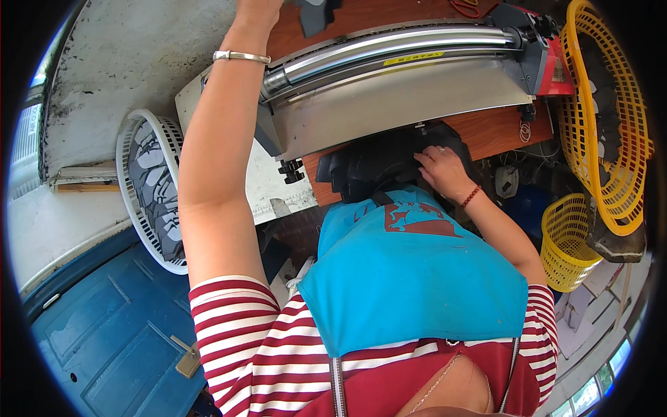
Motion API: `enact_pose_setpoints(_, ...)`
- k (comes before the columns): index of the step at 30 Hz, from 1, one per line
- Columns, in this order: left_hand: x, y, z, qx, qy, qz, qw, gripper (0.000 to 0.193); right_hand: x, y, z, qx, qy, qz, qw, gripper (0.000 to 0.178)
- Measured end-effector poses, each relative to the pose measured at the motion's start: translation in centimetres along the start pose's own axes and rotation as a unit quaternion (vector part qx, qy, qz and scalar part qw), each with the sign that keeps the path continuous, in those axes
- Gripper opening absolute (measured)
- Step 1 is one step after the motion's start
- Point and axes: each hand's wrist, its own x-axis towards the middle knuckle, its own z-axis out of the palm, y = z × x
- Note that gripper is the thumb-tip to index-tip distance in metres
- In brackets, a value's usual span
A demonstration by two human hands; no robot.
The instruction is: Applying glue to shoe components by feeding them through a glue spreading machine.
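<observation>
My left arm reaches up past the left end of a roller machine with a long metal roller and a sloping metal plate. My left hand is cut off by the top edge, so its fingers are out of sight. Near it lie dark grey flat pieces. My right hand rests on a pile of black flat cut pieces in front of the machine, against my blue apron. Its fingers are slightly bent and lie over the pile; no piece is visibly lifted.
A white basket of grey pieces stands at left, above a blue door. At right is a tilted yellow basket with dark pieces, and a smaller yellow basket below. Red-handled scissors lie on the wooden tabletop.
</observation>
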Motion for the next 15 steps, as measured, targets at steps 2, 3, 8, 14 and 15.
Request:
enact_pose_setpoints(2,0.6,-2.2,0.5,0.027,-0.012,0.037,0.999,0.042,-0.8,1.1,1.8,0.005,0.001,-0.002,1.000,0.028)
enact_pose_setpoints(3,1.1,-3.6,0.8,0.116,-0.038,0.115,0.986,0.037,-1.3,1.6,2.3,0.010,0.003,-0.004,1.000,0.028)
enact_pose_setpoints(8,-1.6,-9.4,1.8,0.347,-0.124,0.287,0.884,0.026,1.4,-3.2,-6.5,0.092,0.077,-0.042,0.992,0.028)
enact_pose_setpoints(14,-3.6,-10.9,3.2,0.346,-0.318,0.093,0.878,0.033,5.3,-4.7,-14.1,-0.069,0.134,0.039,0.988,0.028)
enact_pose_setpoints(15,-3.3,-10.2,3.4,0.365,-0.354,0.064,0.859,0.039,6.6,-4.0,-13.5,-0.087,0.133,0.045,0.986,0.028)
